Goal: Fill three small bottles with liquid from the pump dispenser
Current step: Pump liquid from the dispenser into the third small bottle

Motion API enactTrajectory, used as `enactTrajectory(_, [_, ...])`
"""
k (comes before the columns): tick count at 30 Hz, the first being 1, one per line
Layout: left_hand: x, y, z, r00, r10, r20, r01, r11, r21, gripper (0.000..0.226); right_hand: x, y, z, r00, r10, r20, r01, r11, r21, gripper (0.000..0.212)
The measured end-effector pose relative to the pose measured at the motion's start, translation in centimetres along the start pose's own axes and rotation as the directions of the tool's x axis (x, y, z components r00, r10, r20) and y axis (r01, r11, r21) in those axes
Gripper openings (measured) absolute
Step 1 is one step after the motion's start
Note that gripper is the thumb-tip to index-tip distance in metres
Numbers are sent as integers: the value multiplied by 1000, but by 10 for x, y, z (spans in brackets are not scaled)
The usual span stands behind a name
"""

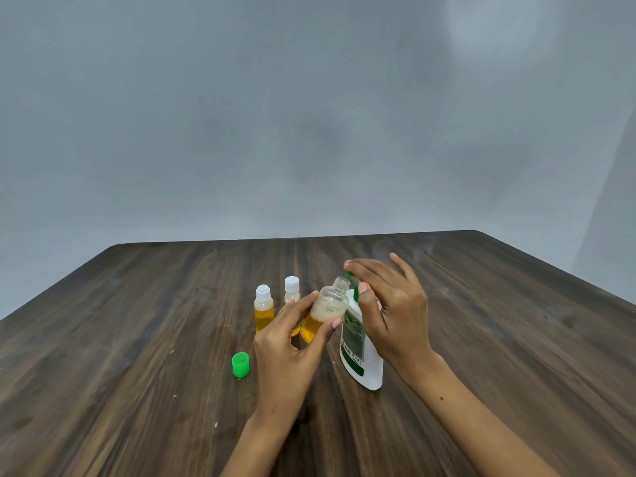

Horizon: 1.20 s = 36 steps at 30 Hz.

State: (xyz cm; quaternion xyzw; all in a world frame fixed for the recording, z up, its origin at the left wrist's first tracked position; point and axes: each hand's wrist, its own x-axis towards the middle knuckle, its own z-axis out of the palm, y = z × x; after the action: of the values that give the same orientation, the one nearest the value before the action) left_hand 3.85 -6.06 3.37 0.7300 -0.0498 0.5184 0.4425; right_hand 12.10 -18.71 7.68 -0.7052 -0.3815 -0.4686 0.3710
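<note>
Bottle point(327, 309) in left hand point(289, 346) tilts, open neck toward pump dispenser point(361, 352)

The left hand point(287, 342) holds a small open bottle point(325, 309), tipped toward the big white pump bottle point(361, 352). The small bottle has yellow liquid and foam inside. The right hand point(392, 304) rests on the green pump top point(354, 287). Two small bottles with white caps point(264, 308) point(292, 290) stand behind on the brown wooden surface point(137, 373). A green cap point(240, 364) lies near the left hand.
</note>
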Motion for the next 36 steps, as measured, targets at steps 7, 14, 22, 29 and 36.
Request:
enactTrajectory(7, [-1,0,-1,1000,-8,6,8,1000,-3,41,3,-4,-3,1000,5,7,-5,1000,10,39])
enactTrajectory(14, [0,0,-1,1000,-15,11,15,1000,13,41,-1,-3,-2,1000,25,-1,-25,1000,9,40])
enactTrajectory(22, [0,0,0,1000,-2,-2,2,1000,-3,40,2,-2,-1,1000,16,-4,-16,1000,4,40])
enactTrajectory(29, [-1,0,-1,1000,-15,13,15,1000,-2,41,6,-1,-4,1000,5,22,-5,1000,10,39])
enactTrajectory(36, [-2,1,-1,1000,-23,13,23,1000,-2,40,1,-1,-4,999,31,35,-31,999,14,38])
